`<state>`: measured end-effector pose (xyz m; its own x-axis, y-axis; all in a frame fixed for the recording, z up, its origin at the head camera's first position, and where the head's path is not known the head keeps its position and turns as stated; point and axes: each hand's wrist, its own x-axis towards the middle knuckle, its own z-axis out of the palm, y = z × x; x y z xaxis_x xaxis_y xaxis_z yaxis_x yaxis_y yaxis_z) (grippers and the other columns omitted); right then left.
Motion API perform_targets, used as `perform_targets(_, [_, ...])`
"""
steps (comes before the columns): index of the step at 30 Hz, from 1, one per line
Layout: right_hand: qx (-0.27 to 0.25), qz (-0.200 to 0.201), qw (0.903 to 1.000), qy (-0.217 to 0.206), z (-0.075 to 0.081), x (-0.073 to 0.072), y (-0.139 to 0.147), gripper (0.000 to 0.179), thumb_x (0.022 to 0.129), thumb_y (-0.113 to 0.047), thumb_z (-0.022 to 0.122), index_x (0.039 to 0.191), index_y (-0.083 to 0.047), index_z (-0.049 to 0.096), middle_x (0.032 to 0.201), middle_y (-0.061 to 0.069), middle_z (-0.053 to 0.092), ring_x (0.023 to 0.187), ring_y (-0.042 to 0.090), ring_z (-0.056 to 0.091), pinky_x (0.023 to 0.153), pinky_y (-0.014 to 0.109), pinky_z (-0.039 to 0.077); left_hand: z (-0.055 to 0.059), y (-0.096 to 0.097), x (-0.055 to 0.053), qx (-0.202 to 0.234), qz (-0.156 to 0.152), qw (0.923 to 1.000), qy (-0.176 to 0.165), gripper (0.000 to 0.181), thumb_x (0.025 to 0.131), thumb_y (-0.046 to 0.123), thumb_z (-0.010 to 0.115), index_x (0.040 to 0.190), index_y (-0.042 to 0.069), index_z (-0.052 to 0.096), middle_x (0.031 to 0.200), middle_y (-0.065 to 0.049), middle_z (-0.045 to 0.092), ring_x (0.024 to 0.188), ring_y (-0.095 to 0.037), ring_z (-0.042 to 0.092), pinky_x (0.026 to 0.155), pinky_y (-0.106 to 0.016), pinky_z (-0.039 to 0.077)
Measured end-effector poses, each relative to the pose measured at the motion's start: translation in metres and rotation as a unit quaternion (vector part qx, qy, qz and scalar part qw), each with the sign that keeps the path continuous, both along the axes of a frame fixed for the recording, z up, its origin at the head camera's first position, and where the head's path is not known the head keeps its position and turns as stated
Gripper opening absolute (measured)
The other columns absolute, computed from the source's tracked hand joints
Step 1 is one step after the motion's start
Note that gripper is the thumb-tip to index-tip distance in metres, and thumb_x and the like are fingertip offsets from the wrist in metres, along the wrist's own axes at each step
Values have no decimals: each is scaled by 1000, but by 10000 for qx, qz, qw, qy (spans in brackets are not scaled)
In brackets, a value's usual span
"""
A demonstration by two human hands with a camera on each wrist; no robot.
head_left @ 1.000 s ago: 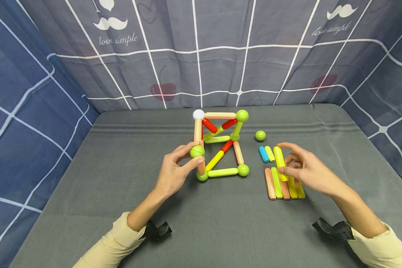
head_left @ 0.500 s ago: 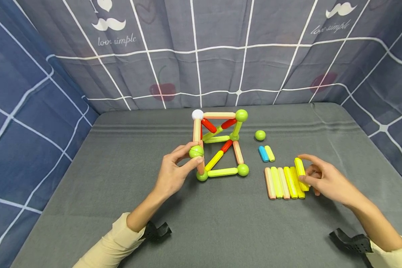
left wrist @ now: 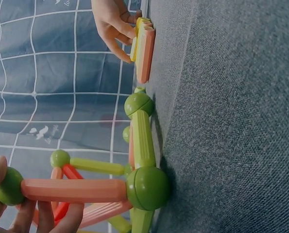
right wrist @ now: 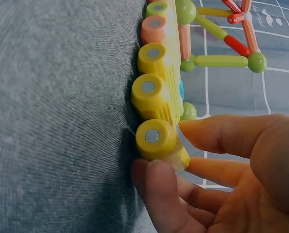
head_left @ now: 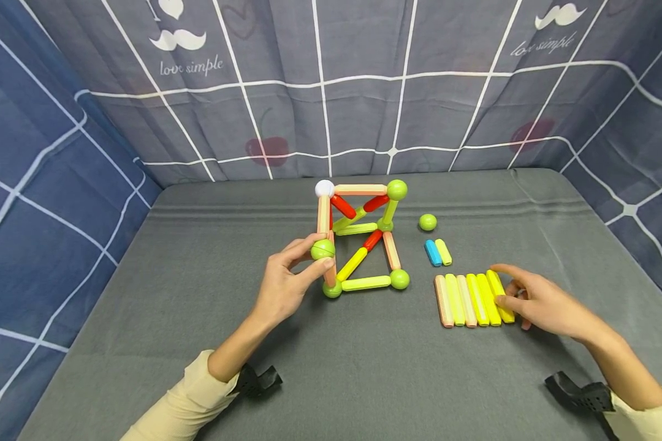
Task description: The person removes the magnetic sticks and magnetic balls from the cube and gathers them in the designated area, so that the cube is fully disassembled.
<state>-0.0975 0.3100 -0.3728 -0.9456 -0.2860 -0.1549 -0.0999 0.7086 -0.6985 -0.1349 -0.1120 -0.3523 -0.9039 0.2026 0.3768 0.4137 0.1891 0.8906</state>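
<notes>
My left hand pinches a green ball between thumb and fingers. That ball tops an upright orange stick at the near left corner of a frame of magnetic sticks and balls; a lower green ball sits at the stick's foot. At the right, my right hand holds a yellow magnetic stick by its sides, thumb and fingers around it. The stick lies on the cloth, slightly slanted, at the right end of a row of several yellow, lime and peach sticks.
A loose green ball lies behind two short sticks, one blue and one lime, between frame and row. A white ball marks the frame's far left corner. Grey cloth covers the table; a checked curtain hangs behind.
My right hand has carried the yellow stick rightward from above the row and lowered it to the row's right end. The left hand keeps its hold on the green ball.
</notes>
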Motion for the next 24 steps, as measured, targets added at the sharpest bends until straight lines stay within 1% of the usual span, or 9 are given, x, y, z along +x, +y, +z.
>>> perform_targets(3, [27, -34, 9999, -125, 0, -1, 0, 57, 97, -9, 61, 144, 7, 35, 87, 10, 55, 58, 14, 55, 49, 33, 51, 0, 0, 0, -25, 8, 10000, -13, 38, 88, 10, 76, 126, 11, 69, 112, -3, 66, 99, -17, 65, 94, -47, 48])
perform_targets(5, [70, -62, 9998, -165, 0, -1, -1, 57, 97, -9, 61, 144, 9, 35, 88, 10, 55, 58, 15, 55, 49, 32, 51, 0, -1, 0, -23, -1, 10000, -25, 39, 88, 10, 76, 126, 11, 68, 112, -3, 66, 100, -17, 65, 94, -49, 48])
perform_targets(9, [169, -99, 9997, -174, 0, -1, -2, 56, 97, -10, 61, 142, 11, 37, 89, 10, 56, 57, 15, 55, 49, 32, 51, -1, -1, 0, 9, -19, 10000, -18, 39, 88, 9, 75, 126, 10, 68, 112, -4, 66, 100, -20, 65, 94, -54, 47])
perform_targets(14, [165, -127, 9996, -176, 1, -1, -4, 56, 96, -10, 61, 142, 11, 37, 91, 10, 56, 59, 14, 56, 49, 32, 51, -1, -1, -1, -64, 13, 10000, 12, 38, 88, 10, 75, 126, 11, 68, 112, -4, 66, 99, -20, 65, 95, -49, 47])
perform_targets(16, [120, -114, 9997, -156, 0, -1, -4, 55, 96, -10, 61, 142, 11, 37, 91, 11, 56, 60, 14, 56, 50, 32, 52, -1, -1, -1, -63, 16, 10000, 12, 38, 88, 10, 75, 126, 12, 68, 112, -4, 66, 99, -20, 65, 95, -49, 47])
perform_targets(20, [60, -80, 9998, -173, 1, 0, -3, 55, 97, -11, 61, 142, 11, 37, 91, 11, 56, 60, 14, 57, 51, 32, 52, -1, -1, -1, -18, -4, 10000, 2, 38, 88, 10, 75, 126, 12, 69, 111, -4, 66, 99, -19, 65, 94, -54, 46])
perform_targets(24, [186, -114, 9997, -109, 7, 0, -2, 56, 98, -13, 61, 142, 12, 37, 91, 10, 58, 62, 14, 58, 52, 32, 53, 0, -1, 0, -30, -13, 10000, -32, 38, 88, 12, 76, 126, 12, 69, 111, -3, 66, 99, -18, 65, 93, -50, 48])
